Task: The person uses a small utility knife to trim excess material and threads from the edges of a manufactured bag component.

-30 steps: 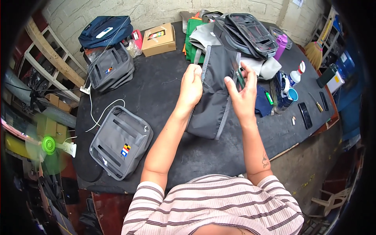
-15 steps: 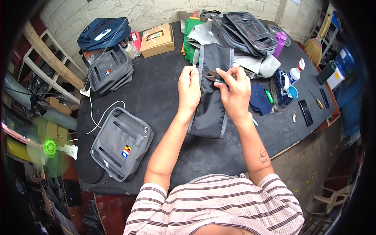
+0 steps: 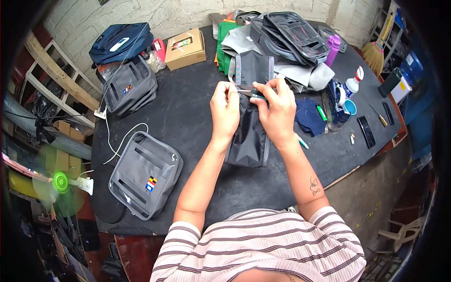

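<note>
In front of me a black fabric bag piece (image 3: 247, 146) with grey bound edges is held up over the table. My left hand (image 3: 225, 113) is closed, pinching its left edge between thumb and fingers. My right hand (image 3: 277, 112) is closed around a small pair of thread snips (image 3: 245, 90). The blades point left across the fabric, close to my left fingertips. Any thread between the blades is too small to make out.
Two grey bags (image 3: 146, 174) (image 3: 130, 87) lie on the left of the black table (image 3: 188, 101), beside a white cable. A cardboard box (image 3: 186, 49), stacked clear-topped bags (image 3: 296, 40), a purple bottle (image 3: 332, 49) and a spray bottle (image 3: 354, 84) stand farther back. A phone (image 3: 366, 132) lies right.
The snips' blades have come closer to my left fingertips and look less spread. The black fabric has shifted slightly under my hands, and the whole view has moved a little.
</note>
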A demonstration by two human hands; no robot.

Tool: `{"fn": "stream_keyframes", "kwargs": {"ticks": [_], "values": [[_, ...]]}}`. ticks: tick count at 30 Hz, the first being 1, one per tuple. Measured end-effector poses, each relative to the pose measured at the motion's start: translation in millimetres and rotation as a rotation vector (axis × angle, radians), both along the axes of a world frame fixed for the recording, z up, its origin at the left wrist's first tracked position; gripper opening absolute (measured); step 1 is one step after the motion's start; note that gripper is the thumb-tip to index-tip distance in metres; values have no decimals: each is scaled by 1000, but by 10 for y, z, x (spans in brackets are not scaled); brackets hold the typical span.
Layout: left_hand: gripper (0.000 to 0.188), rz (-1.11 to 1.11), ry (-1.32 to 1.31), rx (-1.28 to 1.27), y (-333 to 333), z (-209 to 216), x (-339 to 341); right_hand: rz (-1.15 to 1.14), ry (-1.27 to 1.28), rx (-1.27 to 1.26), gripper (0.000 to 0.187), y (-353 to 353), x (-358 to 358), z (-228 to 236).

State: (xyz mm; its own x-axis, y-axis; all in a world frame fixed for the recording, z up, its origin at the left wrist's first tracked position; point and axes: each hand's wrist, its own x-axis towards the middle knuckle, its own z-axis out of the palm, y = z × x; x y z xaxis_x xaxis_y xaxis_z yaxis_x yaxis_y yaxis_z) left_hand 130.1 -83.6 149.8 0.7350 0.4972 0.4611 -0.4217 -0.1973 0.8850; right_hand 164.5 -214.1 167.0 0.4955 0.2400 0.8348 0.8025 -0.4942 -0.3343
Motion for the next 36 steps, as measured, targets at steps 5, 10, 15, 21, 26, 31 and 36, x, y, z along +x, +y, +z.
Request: {"fn": "stream_keyframes", "kwargs": {"ticks": [5, 10, 15, 21, 26, 31, 36], "values": [[18, -29, -140, -91, -34, 23, -82, 79, 73, 99, 27, 23, 2, -42], [24, 206, -3, 296, -121, 143, -164, 130, 58, 70, 24, 40, -7, -68], [4, 215, -141, 197, -8, 58, -98, 45, -29, 81, 26, 19, -56, -70], [15, 303, -109, 215, -20, 41, -65, 46, -71, 55, 24, 32, -46, -42], [17, 258, -140, 143, -19, -4, -49, 35, -66, 20, 25, 39, -37, -16], [15, 150, -61, 22, 6, 36, -121, 16, -53, 24, 22, 50, -1, -52], [28, 63, -29, 73, -18, 142, -301, 34, 54, 165, 20, 55, -9, -128]]}}
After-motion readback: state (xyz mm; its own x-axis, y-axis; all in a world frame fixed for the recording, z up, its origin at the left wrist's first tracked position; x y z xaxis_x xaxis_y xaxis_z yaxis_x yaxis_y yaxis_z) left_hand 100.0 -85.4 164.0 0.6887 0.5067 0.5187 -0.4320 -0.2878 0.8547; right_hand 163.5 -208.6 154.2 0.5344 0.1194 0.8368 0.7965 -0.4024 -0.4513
